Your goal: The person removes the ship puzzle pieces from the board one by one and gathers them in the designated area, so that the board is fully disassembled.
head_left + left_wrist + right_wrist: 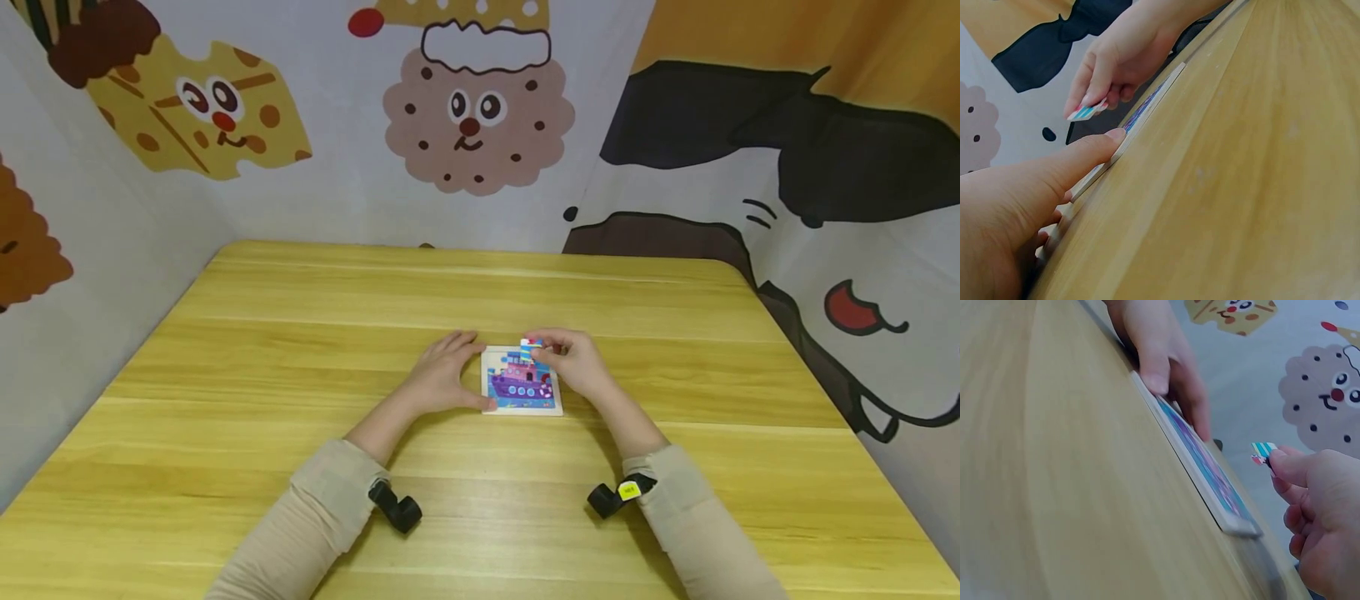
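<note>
A small jigsaw puzzle board [522,411] with a pale frame lies flat on the table, showing a purple and pink ship on blue water. My left hand [442,372] spans the board's left side. Its thumb [1110,140] presses the near left corner, and the fingers lie by the far left corner. Just over the board's upper right part, my right hand [576,360] pinches a puzzle piece [1263,450] between thumb and fingers. Blue and white stripes with a bit of red mark that piece. In both wrist views it is held up off the board.
The board rests on a wide wooden table [300,333] with light yellow grain. Behind the table hangs a cloth [322,208] printed with cartoon figures. Each forearm wears a black camera mount [396,507] near the sleeve cuff.
</note>
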The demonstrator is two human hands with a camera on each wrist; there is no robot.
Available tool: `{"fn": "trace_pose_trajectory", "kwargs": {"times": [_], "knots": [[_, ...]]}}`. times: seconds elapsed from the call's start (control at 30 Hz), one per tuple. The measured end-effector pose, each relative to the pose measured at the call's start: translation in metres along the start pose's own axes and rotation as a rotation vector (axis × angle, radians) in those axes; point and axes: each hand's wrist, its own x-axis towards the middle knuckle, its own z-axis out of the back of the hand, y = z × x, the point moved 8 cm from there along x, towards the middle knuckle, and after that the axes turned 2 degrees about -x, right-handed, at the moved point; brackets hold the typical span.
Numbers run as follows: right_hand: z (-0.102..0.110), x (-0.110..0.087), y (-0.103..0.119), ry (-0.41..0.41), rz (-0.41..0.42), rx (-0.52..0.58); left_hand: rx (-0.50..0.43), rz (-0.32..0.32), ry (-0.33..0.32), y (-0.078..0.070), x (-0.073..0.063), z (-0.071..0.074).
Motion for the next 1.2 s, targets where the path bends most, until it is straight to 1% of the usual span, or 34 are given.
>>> {"fn": "trace_pose_trajectory", "kwargs": {"times": [0.33, 0.6, 0.8, 0.97, 1.07, 1.2], "knots": [[0.036, -0.007, -0.015, -0.055, 0.02, -0.058, -0.001, -0.013, 0.0, -0.003, 0.0, -0.001], [0.053, -0.009, -0.029, -0.033, 0.011, -0.049, -0.001, -0.01, 0.002, -0.003, -0.001, 0.001], [0.053, -0.008, -0.037, 0.002, -0.026, -0.074, 0.005, -0.006, 0.008, -0.003, -0.001, 0.0], [0.051, -0.007, -0.042, 0.009, -0.028, -0.099, 0.002, -0.01, 0.008, -0.003, -0.001, 0.0], [0.049, -0.006, -0.044, 0.01, -0.021, -0.143, -0.001, -0.012, 0.005, -0.003, -0.001, 0.001], [0.046, -0.006, -0.045, 0.014, -0.019, -0.23, 0.003, -0.014, 0.01, -0.003, -0.001, 0.0]]}}
